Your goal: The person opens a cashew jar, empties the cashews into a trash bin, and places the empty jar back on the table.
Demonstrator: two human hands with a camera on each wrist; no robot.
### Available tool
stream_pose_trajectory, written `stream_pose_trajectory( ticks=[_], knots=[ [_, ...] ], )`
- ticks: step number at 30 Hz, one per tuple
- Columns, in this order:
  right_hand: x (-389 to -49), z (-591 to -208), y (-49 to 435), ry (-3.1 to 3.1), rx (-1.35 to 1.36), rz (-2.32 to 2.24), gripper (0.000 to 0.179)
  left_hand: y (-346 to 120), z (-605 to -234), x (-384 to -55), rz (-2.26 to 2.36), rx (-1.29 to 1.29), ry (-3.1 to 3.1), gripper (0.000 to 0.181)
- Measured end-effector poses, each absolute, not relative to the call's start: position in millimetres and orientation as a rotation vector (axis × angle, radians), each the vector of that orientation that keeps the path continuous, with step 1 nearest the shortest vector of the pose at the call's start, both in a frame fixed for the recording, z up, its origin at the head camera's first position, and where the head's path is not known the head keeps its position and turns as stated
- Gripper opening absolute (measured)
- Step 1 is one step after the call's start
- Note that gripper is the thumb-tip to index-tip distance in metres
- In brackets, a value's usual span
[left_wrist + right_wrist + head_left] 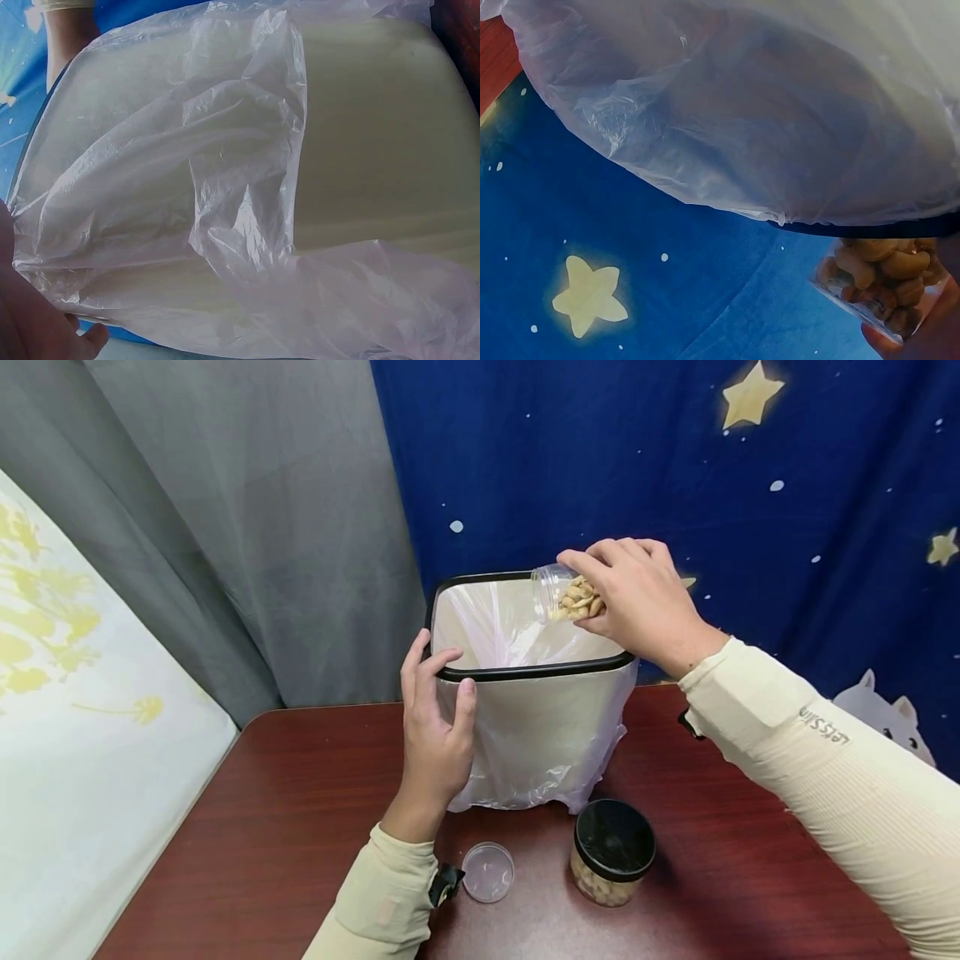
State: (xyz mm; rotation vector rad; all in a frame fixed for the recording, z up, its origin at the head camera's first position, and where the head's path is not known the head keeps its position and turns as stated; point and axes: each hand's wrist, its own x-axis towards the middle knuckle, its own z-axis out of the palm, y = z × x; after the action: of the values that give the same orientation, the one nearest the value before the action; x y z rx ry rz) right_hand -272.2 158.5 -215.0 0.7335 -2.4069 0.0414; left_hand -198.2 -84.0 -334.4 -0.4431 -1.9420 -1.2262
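A pale trash can [540, 727] with a black rim stands on the table, lined with a thin translucent plastic bag [247, 172] folded over its outside. My left hand [438, 727] holds the rim's left front corner, index finger over the rim and thumb in front. Over the right side of the can's mouth, my right hand [637, 593] grips a clear plastic jar [551, 592] from above. That jar lies tipped on its side, its uncovered mouth facing left. Nuts [581, 600] fill its lower part; they also show in the right wrist view [889, 277].
In front of the can stands a second jar [613, 852] of nuts with a black lid. Left of it, a clear round lid [488, 872] lies on the dark red table [300, 827]. A grey curtain [277, 510] and a blue starry curtain [600, 452] hang behind.
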Motion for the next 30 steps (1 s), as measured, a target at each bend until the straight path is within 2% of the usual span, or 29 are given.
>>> stream_pose_trajectory(
  ticks=[30],
  knots=[
    [-272.5,-212.9,159.9,-2.428,0.773,-0.02,0.07,-80.2,-333.5,-198.4,-1.23,-0.442,-1.929,0.034]
  ],
)
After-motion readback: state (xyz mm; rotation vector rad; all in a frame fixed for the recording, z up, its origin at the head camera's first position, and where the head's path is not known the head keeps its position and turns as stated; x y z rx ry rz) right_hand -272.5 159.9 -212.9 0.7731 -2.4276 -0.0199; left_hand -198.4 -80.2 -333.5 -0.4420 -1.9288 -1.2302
